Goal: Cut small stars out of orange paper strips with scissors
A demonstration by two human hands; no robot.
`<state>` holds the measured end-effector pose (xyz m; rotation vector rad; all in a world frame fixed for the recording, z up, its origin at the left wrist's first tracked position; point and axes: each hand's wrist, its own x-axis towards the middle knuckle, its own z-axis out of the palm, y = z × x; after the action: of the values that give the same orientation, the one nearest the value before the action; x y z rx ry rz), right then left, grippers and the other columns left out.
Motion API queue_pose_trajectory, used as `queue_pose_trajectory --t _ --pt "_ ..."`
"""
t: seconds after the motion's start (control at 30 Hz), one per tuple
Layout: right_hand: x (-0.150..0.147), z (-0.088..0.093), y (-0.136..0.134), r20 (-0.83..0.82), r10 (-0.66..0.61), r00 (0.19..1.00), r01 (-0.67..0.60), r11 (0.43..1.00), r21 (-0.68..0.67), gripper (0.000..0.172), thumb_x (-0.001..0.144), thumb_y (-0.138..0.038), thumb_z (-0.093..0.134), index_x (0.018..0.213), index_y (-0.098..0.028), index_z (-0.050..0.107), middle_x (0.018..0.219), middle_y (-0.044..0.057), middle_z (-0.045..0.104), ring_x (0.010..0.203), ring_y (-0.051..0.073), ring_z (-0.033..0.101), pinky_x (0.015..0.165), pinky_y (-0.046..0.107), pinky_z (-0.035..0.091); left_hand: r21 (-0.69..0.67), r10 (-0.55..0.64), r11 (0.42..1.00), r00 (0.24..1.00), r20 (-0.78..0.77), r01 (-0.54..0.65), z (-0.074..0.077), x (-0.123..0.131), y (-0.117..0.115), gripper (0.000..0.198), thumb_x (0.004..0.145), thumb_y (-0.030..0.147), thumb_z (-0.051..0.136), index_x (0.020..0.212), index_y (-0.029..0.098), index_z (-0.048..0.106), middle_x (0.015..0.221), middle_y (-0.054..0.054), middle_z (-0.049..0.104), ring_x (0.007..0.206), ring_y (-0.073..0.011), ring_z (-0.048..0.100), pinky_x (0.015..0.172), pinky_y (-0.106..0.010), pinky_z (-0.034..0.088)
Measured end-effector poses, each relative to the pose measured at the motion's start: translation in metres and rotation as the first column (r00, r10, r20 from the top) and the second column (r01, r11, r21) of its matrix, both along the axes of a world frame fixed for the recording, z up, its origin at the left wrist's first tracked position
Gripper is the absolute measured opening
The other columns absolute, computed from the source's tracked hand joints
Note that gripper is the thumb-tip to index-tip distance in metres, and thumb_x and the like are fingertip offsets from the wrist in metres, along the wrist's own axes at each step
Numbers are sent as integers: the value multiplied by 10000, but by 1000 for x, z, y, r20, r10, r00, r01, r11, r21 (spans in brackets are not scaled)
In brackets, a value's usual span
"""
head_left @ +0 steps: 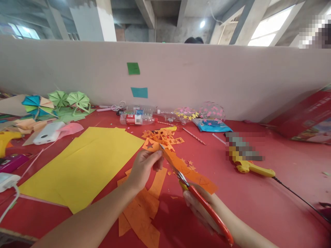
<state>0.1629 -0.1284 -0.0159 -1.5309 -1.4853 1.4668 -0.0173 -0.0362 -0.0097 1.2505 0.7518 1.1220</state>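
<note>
My left hand (144, 167) pinches an orange paper strip (190, 172) near its far end, where a star-shaped hole shows. My right hand (201, 203) is closed around red-handled scissors (207, 203), whose blades lie against the strip. Beyond my left hand is a pile of orange scraps (164, 136) with star cutouts. Small orange stars (190, 163) rest on the red table, right of my left hand. More orange strips (142, 203) lie under and beside my left forearm, next to large yellow sheets (85, 162).
Plastic bottles (134, 119), star-decorated clear domes (212, 112) and a blue packet (212, 125) stand along the white partition (165, 75). A yellow glue gun (252, 167) with a black cord lies right. Green paper umbrellas (78, 99) and a white box (49, 133) are left.
</note>
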Motion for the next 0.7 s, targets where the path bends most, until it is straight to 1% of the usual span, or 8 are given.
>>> queue_pose_trajectory --t 0.13,0.2,0.3,0.37,0.5,0.57,0.63,0.7 --pt "2 1 4 16 27 1000 -28 998 59 535 745 -677 560 575 -221 339 464 -57 307 417 77 297 394 245 216 14 29 999 1000 8 -30 1 -2 3 324 818 314 576 532 164 580 486 13 547 484 -85 464 503 -225 351" --pt "3 2 5 14 33 999 -34 997 74 508 764 -649 552 582 -219 352 454 -60 313 413 77 300 396 239 224 13 59 998 998 17 -59 2 -3 4 294 804 299 590 542 167 570 495 18 552 492 -86 470 511 -225 353" --pt "2 4 4 14 12 1000 -13 999 36 492 798 -629 516 585 -222 341 406 -82 281 360 60 269 373 224 206 18 98 995 995 28 -98 3 -4 6 288 791 272 599 531 170 531 490 32 521 504 -81 464 538 -221 362" --pt "1 6 2 22 -12 1000 11 1000 14 501 787 -629 533 581 -225 324 388 -92 277 334 50 258 359 216 192 32 115 993 993 31 -116 4 -4 6 297 796 261 594 528 169 507 496 42 487 516 -74 453 556 -213 365" --pt "0 8 3 44 -27 999 29 999 -27 537 751 -662 559 570 -228 300 401 -88 309 327 43 278 344 204 196 23 185 982 981 57 -187 8 -6 7 219 791 252 622 618 171 514 568 61 464 547 -54 446 561 -179 365" --pt "1 7 4 52 -33 998 36 998 -53 552 742 -678 565 569 -227 298 414 -92 304 327 39 272 337 196 204 22 169 985 983 67 -171 10 -6 8 162 811 261 607 690 184 533 608 59 510 569 -62 502 581 -184 402" --pt "2 5 5 57 -15 998 18 998 -52 568 731 -703 561 568 -227 298 416 -95 301 322 36 271 330 191 209 31 100 994 993 60 -102 12 -7 8 148 849 293 565 740 200 531 623 54 559 530 -77 537 556 -207 431" --pt "4 4 6 66 -3 998 6 999 -40 575 736 -722 542 571 -227 301 411 -94 310 317 37 282 325 189 212 43 45 998 998 32 -46 14 -8 8 156 874 331 537 773 212 525 588 61 572 408 -63 468 450 -201 385"
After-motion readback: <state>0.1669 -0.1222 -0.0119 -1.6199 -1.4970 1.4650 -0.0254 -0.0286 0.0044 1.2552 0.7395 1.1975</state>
